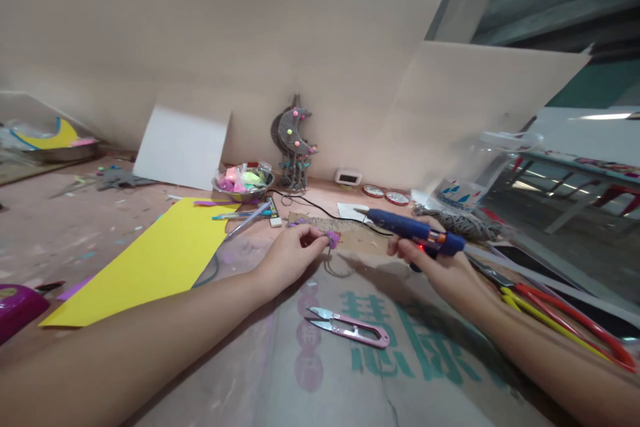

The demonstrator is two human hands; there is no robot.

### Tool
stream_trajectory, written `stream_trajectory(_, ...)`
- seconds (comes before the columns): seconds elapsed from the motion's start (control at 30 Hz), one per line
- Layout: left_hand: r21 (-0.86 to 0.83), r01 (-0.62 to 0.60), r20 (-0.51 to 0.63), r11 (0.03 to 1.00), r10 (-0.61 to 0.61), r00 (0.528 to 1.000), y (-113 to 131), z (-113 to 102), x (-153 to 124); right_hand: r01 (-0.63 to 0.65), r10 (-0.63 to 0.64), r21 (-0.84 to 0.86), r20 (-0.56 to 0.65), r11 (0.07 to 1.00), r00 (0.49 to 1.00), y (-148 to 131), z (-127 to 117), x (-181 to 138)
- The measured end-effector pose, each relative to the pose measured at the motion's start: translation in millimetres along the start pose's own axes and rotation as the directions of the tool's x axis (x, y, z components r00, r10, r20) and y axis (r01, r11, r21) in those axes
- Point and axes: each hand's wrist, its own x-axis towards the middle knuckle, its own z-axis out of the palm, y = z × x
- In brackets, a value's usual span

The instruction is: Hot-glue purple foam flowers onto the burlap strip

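My left hand (293, 255) pinches a small purple flower-like piece (333, 237) just above the work mat (350, 373). My right hand (435, 265) is wrapped round the handle of a blue glue gun (411, 229), whose nozzle points left, a little beyond the purple piece. A black cord runs from the gun toward the wall. Pink thread snips (350, 327) lie on the mat between my forearms, untouched.
A yellow sheet (155, 260) lies to the left, with pens (245, 215) and a metal bowl of coloured bits (243, 183) behind it. A crescent-moon ornament (294, 140) stands by the wall. Twine (463, 225), red and yellow scissors (565, 320) and a plastic jug (465, 173) sit at the right.
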Motion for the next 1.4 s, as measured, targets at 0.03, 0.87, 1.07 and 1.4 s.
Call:
stream_trajectory(0.03,-0.007,0.004,0.005,1.0,-0.004,1.0,0.1,0.1,-0.3,-0.004,0.004,0.011,-0.012,1.0,1.0,-0.6,-4.6,5.0)
stream_trajectory(0.87,-0.046,0.0,0.04,0.999,0.002,0.999,-1.0,2.5,0.1,-0.169,0.164,-0.579,-0.062,0.798,0.985,83.7,-15.7,94.8)
stream_trajectory(1.07,-0.018,-0.025,-0.016,1.0,0.025,1.0,-1.0,1.7,0.0,-0.05,-0.011,-0.43,-0.138,0.901,0.99,44.6,-16.8,55.3)
stream_trajectory(1.4,-0.004,-0.1,-0.096,0.995,0.099,0.99,8.9,-1.9,-2.8,-0.636,0.211,0.598,0.626,0.488,0.751,-47.0,60.5,8.4)
